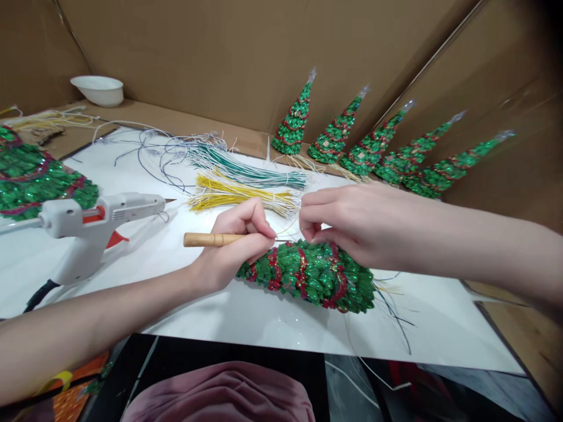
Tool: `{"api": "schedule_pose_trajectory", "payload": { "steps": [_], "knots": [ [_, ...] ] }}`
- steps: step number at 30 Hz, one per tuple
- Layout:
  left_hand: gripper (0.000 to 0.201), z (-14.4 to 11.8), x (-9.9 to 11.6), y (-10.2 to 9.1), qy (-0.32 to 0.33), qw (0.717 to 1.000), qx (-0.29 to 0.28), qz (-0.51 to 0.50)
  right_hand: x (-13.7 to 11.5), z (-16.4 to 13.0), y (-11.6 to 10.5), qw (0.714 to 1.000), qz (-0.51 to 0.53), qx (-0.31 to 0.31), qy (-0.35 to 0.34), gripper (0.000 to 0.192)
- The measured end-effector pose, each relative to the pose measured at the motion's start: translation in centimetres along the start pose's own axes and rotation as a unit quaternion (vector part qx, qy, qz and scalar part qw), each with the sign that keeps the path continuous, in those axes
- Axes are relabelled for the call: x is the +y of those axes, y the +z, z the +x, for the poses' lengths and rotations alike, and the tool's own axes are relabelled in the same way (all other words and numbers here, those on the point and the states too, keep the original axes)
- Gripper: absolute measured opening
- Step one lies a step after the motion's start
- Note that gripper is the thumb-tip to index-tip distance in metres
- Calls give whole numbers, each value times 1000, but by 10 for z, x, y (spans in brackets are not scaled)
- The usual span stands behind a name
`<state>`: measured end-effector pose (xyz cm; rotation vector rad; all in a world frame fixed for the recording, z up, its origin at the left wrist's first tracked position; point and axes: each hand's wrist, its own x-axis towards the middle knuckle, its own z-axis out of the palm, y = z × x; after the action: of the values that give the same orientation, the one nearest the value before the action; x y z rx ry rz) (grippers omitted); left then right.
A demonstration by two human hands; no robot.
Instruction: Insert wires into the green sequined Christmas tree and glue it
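A small green tinsel Christmas tree (308, 272) with red garland bands lies on its side on the white board (197, 316), its base to the right. My left hand (237, 243) is closed around an awl with a wooden handle (197, 239), the thin metal shaft pointing right along the tree's upper side. My right hand (338, 217) is in a pinch just above the tree, close to the awl's tip. A thin yellowish wire (289, 226) runs between the fingertips of both hands. The right fingertips are partly hidden. Loose wires (396, 308) stick out from the tree's base.
A white glue gun (92, 228) stands left, beside a larger tinsel tree (39, 176). Behind my hands lie bundles of yellow wires (237, 192) and green wires (250, 164). Several finished-looking trees (294, 120) line the cardboard wall. A white bowl (103, 91) sits back left.
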<state>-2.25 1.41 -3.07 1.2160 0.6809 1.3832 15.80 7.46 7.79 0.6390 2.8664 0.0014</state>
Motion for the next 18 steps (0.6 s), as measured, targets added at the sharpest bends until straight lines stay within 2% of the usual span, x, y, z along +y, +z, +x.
{"api": "schedule_pose_trajectory", "payload": {
  "steps": [5,9,14,18],
  "knots": [
    [17,1,3,2,4,1000,5,-6,20,8,1,997,51,40,38,16],
    [17,0,4,1,2,1000,2,-4,26,21,8,988,115,87,57,17],
    [17,-3,6,1,1,1000,-3,27,26,35,23,961,208,170,67,14],
    [15,-6,11,8,-19,996,-26,80,25,31,30,936,278,209,59,13]
  ]
}}
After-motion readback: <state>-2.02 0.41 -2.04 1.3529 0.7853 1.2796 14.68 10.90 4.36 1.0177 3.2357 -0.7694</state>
